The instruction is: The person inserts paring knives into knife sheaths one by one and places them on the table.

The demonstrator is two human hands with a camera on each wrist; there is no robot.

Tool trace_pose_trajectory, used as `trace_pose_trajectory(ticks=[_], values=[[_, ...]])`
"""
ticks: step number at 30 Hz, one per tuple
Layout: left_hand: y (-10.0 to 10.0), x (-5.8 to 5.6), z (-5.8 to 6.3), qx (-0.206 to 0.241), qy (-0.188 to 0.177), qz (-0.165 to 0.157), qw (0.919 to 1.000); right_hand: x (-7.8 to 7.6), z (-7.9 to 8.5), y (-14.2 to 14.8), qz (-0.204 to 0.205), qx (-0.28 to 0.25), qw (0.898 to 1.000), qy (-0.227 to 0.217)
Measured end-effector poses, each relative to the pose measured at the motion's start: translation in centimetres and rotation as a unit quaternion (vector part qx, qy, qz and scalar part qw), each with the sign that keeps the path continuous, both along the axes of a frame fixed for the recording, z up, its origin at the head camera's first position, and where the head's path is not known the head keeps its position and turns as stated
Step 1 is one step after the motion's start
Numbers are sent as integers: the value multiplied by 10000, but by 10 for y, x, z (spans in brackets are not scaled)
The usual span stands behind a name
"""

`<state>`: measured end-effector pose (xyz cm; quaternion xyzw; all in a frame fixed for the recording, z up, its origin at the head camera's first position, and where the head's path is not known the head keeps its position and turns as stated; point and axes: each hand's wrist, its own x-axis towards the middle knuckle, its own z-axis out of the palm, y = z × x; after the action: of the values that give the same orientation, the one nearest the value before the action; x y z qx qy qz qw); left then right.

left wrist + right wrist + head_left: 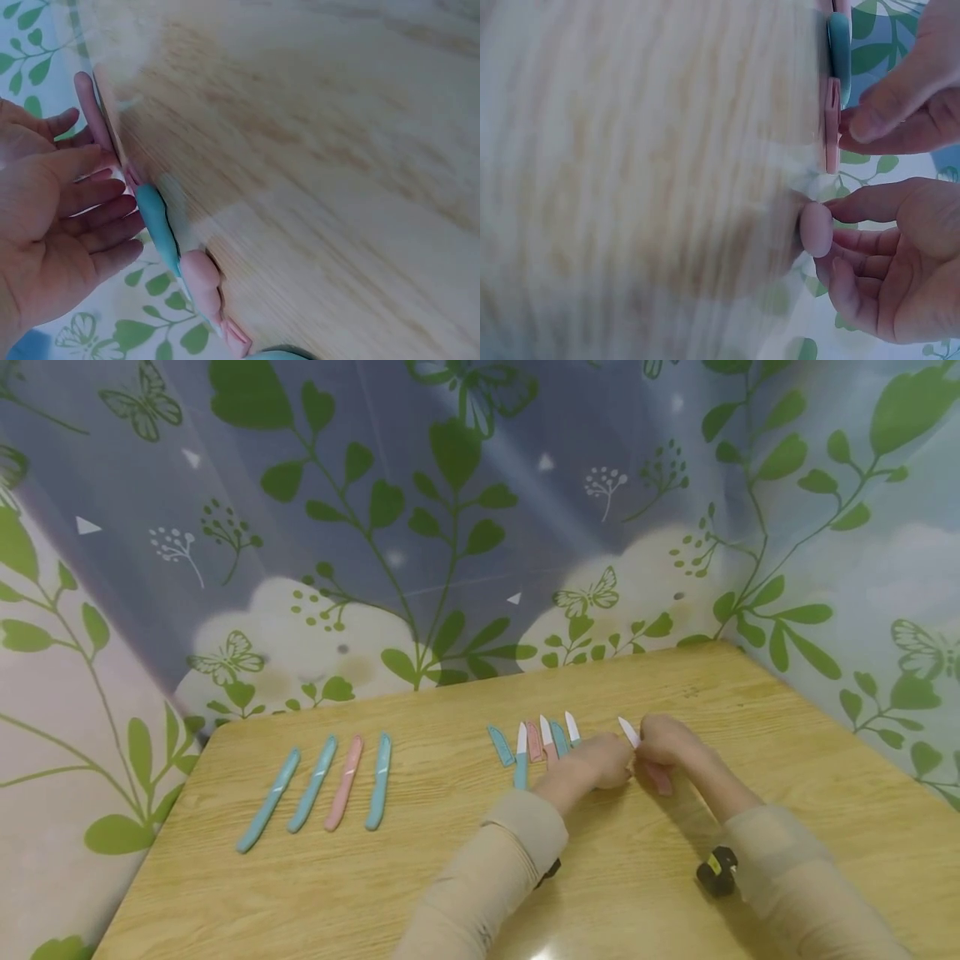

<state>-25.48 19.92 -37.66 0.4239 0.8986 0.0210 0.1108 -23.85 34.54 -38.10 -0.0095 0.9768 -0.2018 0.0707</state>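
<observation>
My right hand [667,743] grips a pink-handled knife [660,779] at the right end of a row; its white blade points away from me. In the right wrist view, thumb and fingers close around the pink handle [816,229]. Just left of it, my left hand [603,762] reaches low over the row, fingers mostly straight in the left wrist view, fingertips right at a pink sheath [832,124]. Under and beside the left arm lie bare-bladed knives, a teal one [521,768] and a pink one [548,739], alternating with a teal sheath [501,746] and a pink sheath [534,741].
Several sheathed knives lie side by side on the left of the wooden table [450,860], among them a teal one [268,802] and a pink one [344,783]. A leaf-patterned curtain [465,568] hangs along the table's far edge. A black device [717,871] sits at the right wrist.
</observation>
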Motion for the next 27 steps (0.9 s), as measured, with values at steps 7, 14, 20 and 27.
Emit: trace_pose_trajectory(ticks=[7, 14, 20, 27], values=[[10, 4, -6, -148, 508, 40, 9986, 0, 0, 5, -100, 223, 9997, -4], [20, 9, -12, -52, 1075, 255, 9939, 3, 2, 8, -119, 213, 9997, -82], [22, 10, -14, 39, 1223, 343, 9919, 5, 4, 9, -166, 145, 9996, -156], [22, 11, -15, 254, 977, 459, 9938, 5, 3, 10, -106, 148, 9998, -101]])
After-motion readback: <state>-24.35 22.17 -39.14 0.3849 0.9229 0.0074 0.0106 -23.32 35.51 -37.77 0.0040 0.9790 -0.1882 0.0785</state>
